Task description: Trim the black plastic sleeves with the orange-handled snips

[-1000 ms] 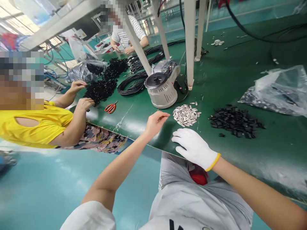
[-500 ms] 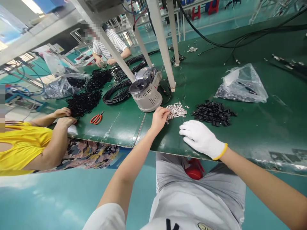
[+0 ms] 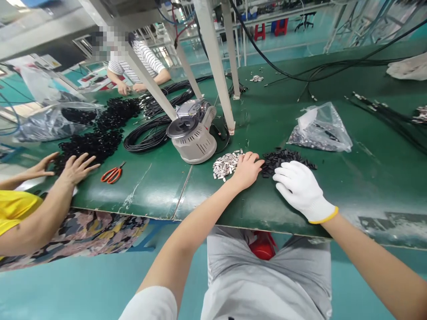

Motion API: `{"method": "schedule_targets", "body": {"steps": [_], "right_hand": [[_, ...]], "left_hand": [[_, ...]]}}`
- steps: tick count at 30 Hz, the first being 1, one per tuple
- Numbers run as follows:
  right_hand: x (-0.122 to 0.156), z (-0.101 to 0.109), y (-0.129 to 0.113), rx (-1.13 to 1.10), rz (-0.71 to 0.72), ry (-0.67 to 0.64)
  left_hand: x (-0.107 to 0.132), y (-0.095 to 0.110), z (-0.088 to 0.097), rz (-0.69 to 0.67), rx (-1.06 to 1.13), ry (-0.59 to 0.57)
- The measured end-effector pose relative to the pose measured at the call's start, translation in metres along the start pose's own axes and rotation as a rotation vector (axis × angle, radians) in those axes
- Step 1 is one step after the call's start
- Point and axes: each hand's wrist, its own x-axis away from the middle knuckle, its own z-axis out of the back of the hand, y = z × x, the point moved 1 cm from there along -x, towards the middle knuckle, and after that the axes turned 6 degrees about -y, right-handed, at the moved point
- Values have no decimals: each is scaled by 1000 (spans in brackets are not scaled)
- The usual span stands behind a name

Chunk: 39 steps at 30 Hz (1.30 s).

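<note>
My left hand is bare and rests between two piles on the green bench top, its fingers curled over the edge of the small black pieces. The loose silver metal pieces lie just left of that wrist. In a white knit glove with a yellow cuff, my right hand sits against the pile's right end, fingers slightly spread. Nothing shows in it. My left palm is hidden, so any piece held there cannot be seen.
A grey round benchtop machine stands beyond my hands, beside coiled black cable and orange-handled scissors. A clear bag of small parts lies to the right. A co-worker's hand rests near black parts, and white bench legs stand behind.
My left hand has moved right, from the silver pieces to the black pile, and my gloved hand now touches the pile. The view has tilted and shifted, and the co-worker's fingers have spread.
</note>
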Motion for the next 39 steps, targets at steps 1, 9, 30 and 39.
{"method": "schedule_targets", "body": {"steps": [1,9,30,39], "right_hand": [[-2,0,-2,6,4,-3],[-40,-21,-23,11,-57,-16],[-52,-7,31,58,-262,-166],[-83,-44,80,-19,-198,-273]], "left_hand": [[0,-1,0,-2,-15,8],[32,-8,-5,52,-36,72],[35,7,-8,-42,-8,-1],[43,20,0,-4,-77,-11]]}}
